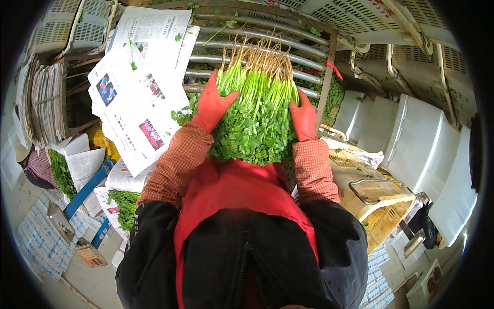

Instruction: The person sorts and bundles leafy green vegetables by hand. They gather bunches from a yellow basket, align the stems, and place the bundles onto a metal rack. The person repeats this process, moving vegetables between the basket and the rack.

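Note:
A wide bunch of leafy green herbs [256,116], with pale green stems and brown roots, lies before me on a rack of metal bars [308,60]. Its roots point away from me and its leaves reach toward my red apron [247,189]. My left hand [216,100], in an orange-red rubber glove, cups the bunch's left side with the thumb over the stems. On the opposite side my right hand [304,116], gloved alike, presses against the stems and leaves. The bunch sits between both hands. The fingertips of each hand are partly hidden by it.
Loose newspaper sheets [133,96] overlap the rack's left part. A tied newspaper stack [46,102] stands farther left. Plastic crates [370,23] line the back, and white foam boxes [413,135] stand at right. Near my right elbow is a yellowed crate [374,197]. Wrapped greens [125,208] lie lower left.

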### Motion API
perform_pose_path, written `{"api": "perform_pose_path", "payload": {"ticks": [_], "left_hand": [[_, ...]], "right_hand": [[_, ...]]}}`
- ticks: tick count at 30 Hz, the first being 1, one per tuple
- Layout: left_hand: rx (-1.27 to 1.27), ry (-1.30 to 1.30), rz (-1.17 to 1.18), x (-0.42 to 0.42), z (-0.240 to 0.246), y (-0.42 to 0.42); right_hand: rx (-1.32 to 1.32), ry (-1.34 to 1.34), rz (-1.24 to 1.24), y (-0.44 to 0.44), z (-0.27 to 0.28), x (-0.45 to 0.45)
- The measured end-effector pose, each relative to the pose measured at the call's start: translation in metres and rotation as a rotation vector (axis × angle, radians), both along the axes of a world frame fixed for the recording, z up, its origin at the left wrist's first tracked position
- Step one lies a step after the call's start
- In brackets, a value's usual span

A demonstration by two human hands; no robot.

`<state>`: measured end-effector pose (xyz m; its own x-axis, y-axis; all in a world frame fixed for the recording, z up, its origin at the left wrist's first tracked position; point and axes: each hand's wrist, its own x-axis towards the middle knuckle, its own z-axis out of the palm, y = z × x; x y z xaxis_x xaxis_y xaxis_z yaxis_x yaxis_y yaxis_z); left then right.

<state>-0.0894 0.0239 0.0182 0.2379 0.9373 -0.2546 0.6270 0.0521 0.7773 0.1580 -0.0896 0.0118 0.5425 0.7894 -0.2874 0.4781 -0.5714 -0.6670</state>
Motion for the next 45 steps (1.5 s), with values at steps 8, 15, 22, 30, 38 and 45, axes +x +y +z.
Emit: {"api": "perform_pose_path", "payload": {"ticks": [8, 15, 22, 30, 38, 45], "left_hand": [[-0.376, -0.175, 0.151, -0.008, -0.008, 0.038], [-0.36, -0.294, 0.235, -0.008, -0.02, 0.035], [-0.233, -0.405, 0.327, -0.009, -0.024, 0.021], [-0.266, -0.402, 0.273, -0.009, -0.023, 0.023], [-0.086, -0.214, 0.26, -0.005, -0.009, 0.016], [-0.038, -0.286, 0.247, -0.007, -0.015, 0.011]], "right_hand": [[0.085, -0.082, 0.075, 0.041, 0.058, 0.019], [0.205, 0.296, 0.606, 0.142, 0.06, -0.087], [0.013, 0.152, 0.72, 0.157, 0.032, -0.08], [0.034, -0.045, 0.692, 0.158, 0.021, -0.086], [-0.001, 0.417, 0.402, 0.167, 0.027, -0.068], [-0.028, 0.448, 0.395, 0.185, 0.062, -0.049]]}}
